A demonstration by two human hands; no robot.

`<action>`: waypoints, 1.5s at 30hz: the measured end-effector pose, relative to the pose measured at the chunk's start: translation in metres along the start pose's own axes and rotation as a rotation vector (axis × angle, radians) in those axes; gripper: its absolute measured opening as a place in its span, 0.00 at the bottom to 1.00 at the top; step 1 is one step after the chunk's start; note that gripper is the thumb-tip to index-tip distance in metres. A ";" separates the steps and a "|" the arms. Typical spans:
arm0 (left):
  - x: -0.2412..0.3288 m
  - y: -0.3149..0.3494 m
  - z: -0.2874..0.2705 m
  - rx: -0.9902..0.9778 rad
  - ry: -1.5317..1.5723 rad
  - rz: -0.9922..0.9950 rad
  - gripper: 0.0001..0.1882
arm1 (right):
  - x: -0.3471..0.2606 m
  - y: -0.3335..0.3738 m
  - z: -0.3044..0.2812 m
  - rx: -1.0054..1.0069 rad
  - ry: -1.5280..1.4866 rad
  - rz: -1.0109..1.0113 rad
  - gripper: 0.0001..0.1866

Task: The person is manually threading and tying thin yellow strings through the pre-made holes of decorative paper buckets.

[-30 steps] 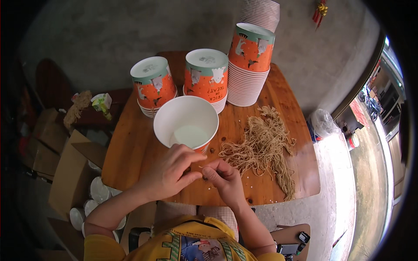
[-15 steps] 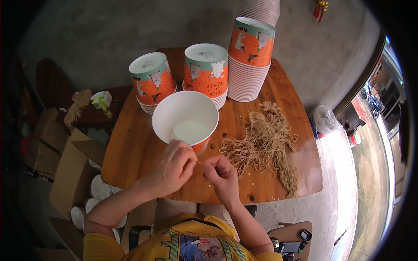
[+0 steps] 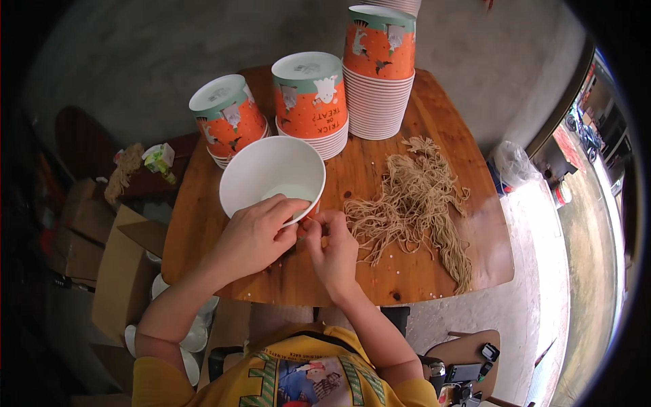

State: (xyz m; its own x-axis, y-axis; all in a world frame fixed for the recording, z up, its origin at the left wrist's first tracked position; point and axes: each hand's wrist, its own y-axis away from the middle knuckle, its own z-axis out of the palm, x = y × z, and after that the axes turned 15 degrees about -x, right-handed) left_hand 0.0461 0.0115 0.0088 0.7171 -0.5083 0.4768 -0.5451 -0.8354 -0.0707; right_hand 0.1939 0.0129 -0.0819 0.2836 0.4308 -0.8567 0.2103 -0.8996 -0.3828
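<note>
An open white paper bucket (image 3: 237,178) with an orange printed outside stands tilted toward me on the wooden table, near its front. My left hand (image 3: 254,234) grips its near rim, fingers over the inside and thumb outside. Close beside it, my right hand (image 3: 332,254) is closed in a pinch against the bucket's outer wall. A thin cord seems to be between its fingertips, mostly hidden by the fingers. To the right lies a loose, tangled heap of tan cords (image 3: 413,203).
Upside-down printed paper buckets stand behind in a short stack (image 3: 227,125), a middle stack (image 3: 308,102) and a tall stack (image 3: 380,88). White specks dot the wooden table (image 3: 468,169). An open cardboard box (image 3: 125,271) with white buckets is at the left. A stool (image 3: 468,359) holds small devices.
Both hands have moved up to the bucket's near rim; the left now grips it. The thin strand that showed between the hands is now against the bucket. The view has shifted slightly.
</note>
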 end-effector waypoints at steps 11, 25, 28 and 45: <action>-0.001 0.001 0.001 -0.018 0.049 -0.040 0.19 | 0.002 -0.004 0.003 0.034 0.043 -0.087 0.09; -0.032 -0.029 -0.021 -0.380 0.345 -0.090 0.10 | -0.003 -0.008 -0.002 -0.037 0.153 -0.020 0.07; -0.027 -0.032 -0.021 -0.371 0.302 -0.112 0.09 | -0.004 -0.009 -0.005 -0.053 0.190 -0.033 0.07; -0.036 -0.031 -0.012 -0.190 0.889 0.009 0.16 | -0.010 -0.044 -0.027 -0.263 -0.699 0.181 0.02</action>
State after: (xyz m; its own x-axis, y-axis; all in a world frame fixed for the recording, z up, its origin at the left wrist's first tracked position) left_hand 0.0318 0.0582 0.0039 0.1559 -0.0999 0.9827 -0.6681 -0.7435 0.0304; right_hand 0.2072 0.0503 -0.0465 -0.3041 0.0542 -0.9511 0.4574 -0.8674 -0.1957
